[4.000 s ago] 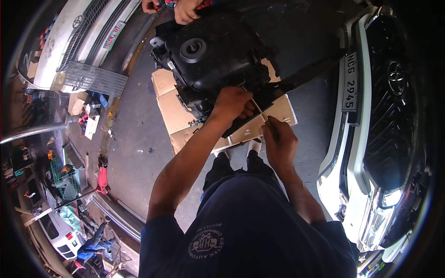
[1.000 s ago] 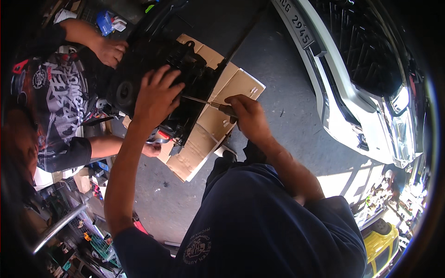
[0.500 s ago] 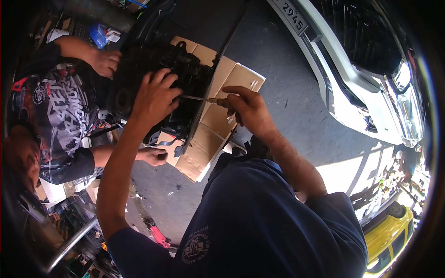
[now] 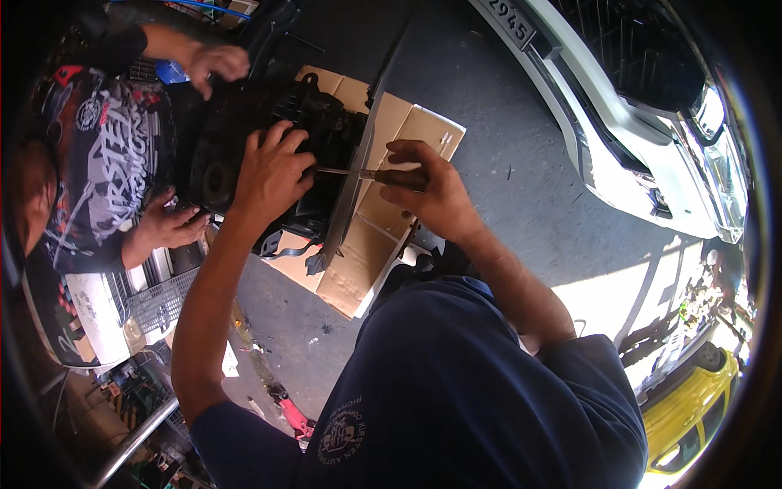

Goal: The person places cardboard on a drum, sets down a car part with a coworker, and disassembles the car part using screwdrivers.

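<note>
A screwdriver [image 4: 401, 177] with a brownish handle is in my right hand [image 4: 444, 196], fingers and thumb around its handle. Its thin metal shaft points left, into a bulky black plastic car part [image 4: 216, 138]. On top of that part lies my left hand [image 4: 267, 171], its bent fingers gripping near the screwdriver's tip. What the tip meets is hidden by my left fingers and the dark plastic. A long dark edge strip [image 4: 349, 200] runs along the part's right side, under the shaft.
Flattened cardboard [image 4: 354, 281] lies beneath the part. Across from me a co-worker's hand [image 4: 216, 65] is raised near the part's far end; their other hand [image 4: 173, 226] is at its left side. A white car front [image 4: 599, 163] stands right, a yellow car [image 4: 692, 416] lower right, a pink-red tool [image 4: 293, 416] on the floor.
The co-worker's upper hand has risen away, and their lower hand has moved left from beside the cardboard. My right fingers have shifted on the screwdriver handle; my left hand has hardly moved.
</note>
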A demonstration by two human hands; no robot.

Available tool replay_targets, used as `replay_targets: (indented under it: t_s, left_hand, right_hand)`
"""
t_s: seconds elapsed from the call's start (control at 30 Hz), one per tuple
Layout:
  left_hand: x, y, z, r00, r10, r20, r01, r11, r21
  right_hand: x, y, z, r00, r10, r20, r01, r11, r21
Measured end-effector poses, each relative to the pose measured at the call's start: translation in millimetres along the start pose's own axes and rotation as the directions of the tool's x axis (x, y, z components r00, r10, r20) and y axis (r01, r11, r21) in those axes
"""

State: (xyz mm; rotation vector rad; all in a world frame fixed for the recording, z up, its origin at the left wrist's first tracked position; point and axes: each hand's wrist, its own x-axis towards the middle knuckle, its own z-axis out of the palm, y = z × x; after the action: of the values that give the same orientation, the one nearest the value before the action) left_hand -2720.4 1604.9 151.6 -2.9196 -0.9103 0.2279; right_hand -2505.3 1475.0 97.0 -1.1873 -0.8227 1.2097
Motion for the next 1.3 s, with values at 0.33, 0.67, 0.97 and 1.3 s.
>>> replay_targets:
  t_s: [0.33, 0.67, 0.97, 1.3]
  left_hand:
    - [-39, 37, -11, 0.997, -0.062, 0.041, 0.06, 0.997, 0.038]
    - [-59, 59, 5, 0.992, -0.093, -0.088, 0.1, 0.992, 0.079]
    - [-138, 139, -14, 0.388, -0.878, -0.282, 0.487, 0.455, -0.746]
    - [-296, 246, 268, -0.202, -0.905, 0.375, 0.622, -0.415, -0.664]
  right_hand:
    - [-37, -4, -6, 0.967, -0.147, 0.208, 0.218, 0.898, -0.382]
    - [-43, -21, -65, 0.97, -0.078, 0.229, 0.128, 0.968, -0.214]
    - [-44, 48, -160, 0.853, 0.486, 0.188, -0.443, 0.866, -0.231]
    - [-42, 198, -39, 0.483, 0.607, 0.631, -0.224, 0.782, -0.582]
